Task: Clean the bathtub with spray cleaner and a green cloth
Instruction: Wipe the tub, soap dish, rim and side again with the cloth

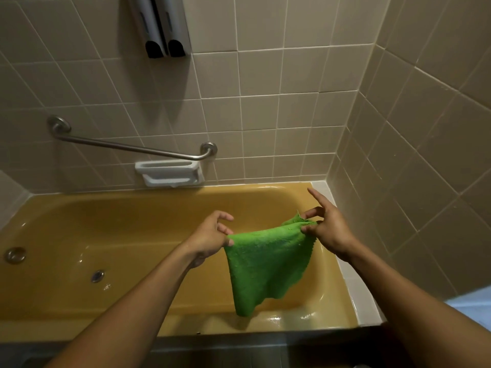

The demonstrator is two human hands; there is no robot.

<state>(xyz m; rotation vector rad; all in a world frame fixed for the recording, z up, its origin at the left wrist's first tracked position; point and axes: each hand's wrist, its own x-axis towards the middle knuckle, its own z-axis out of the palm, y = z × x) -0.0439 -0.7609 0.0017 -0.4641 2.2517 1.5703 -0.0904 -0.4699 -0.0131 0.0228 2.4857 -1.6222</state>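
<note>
Held up over the right end of the bathtub [119, 216]: green cloth [265, 264], nubby like terry, frayed threads along the top edge, hanging in soft folds down to a drooping tip. Pinched at one upper corner by the left hand [212, 235], fingers curled; pinched at the other by the right hand [324, 229], index finger pointing straight out. Glossy mustard-yellow tub, wet sheen, round metal drain [97, 276] and overflow plate [16, 254] at left. Beige square wall tiles [265, 115], brushed-steel grab bar [127, 147], white ceramic soap dish [170, 172]. Twin wall dispensers [162, 25] cut off at the top; tub's left end out of frame.
</note>
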